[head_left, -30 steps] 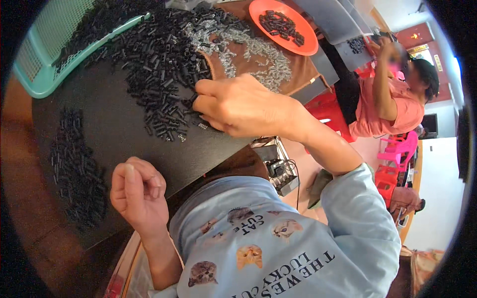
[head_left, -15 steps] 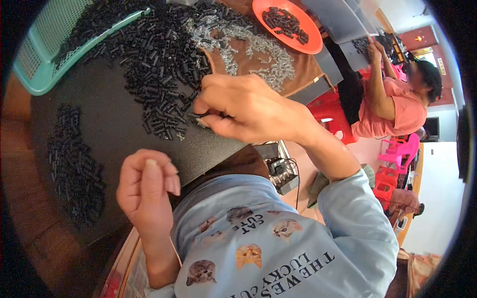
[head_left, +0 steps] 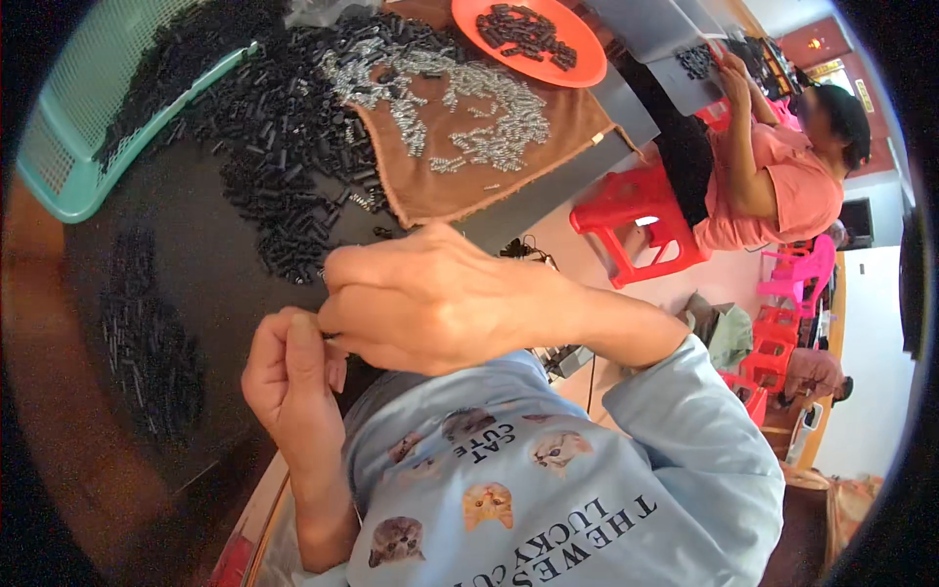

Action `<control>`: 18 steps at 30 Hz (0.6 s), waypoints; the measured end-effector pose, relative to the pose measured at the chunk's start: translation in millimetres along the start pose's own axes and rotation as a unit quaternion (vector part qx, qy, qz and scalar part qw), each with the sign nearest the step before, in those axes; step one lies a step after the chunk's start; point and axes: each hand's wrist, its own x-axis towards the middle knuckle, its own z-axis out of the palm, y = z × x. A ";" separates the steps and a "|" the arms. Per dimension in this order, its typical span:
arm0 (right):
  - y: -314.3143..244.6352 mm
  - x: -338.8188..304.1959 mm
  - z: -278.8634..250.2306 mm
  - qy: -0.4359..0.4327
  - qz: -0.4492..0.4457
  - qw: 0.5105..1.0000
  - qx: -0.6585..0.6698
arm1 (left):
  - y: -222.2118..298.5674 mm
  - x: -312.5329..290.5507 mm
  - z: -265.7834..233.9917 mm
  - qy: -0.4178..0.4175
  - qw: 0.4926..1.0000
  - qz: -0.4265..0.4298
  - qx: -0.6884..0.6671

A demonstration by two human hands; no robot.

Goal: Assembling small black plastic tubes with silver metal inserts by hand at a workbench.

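Observation:
My left hand (head_left: 296, 386) is curled, with thumb and fingers pressed together. My right hand (head_left: 430, 303) has come against its fingertips, palm down and fingers closed. Between them a small dark bit shows, but the hands hide what it is. Just beyond the fingers lies a heap of short black plastic tubes (head_left: 284, 215), a few metal springs mixed in. Many loose silver springs (head_left: 509, 122) are scattered on a brown cloth (head_left: 440, 196) at the back. To the left, a separate long pile of black pieces (head_left: 152, 342) rests on the dark tabletop (head_left: 215, 313).
A teal mesh basket (head_left: 73, 196) with black pieces spilling from it stands at the far left. An orange plate (head_left: 587, 70) of black parts sits at the back. Right of the table, a person in pink (head_left: 773, 186) works beside a red stool (head_left: 636, 220).
My right hand has moved from the edge of the black heap toward me and left, meeting my left hand. The view has shifted slightly, uncovering more of the brown cloth.

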 end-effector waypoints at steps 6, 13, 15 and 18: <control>-4.2 -1.2 7.3 0.038 -0.001 0.999 0.016 | 2.3 -4.8 0.9 0.004 1.000 0.004 -0.012; 2.0 -0.4 9.1 0.047 0.036 0.996 0.059 | 6.1 -3.9 -2.2 0.012 0.999 -0.008 -0.041; 1.6 0.9 11.7 0.040 0.034 0.997 0.064 | 6.8 -4.3 -5.1 0.001 0.999 -0.008 -0.037; 5.9 -4.0 6.4 -0.008 0.029 0.999 0.029 | 9.6 -3.4 -12.0 0.021 1.000 -0.008 0.008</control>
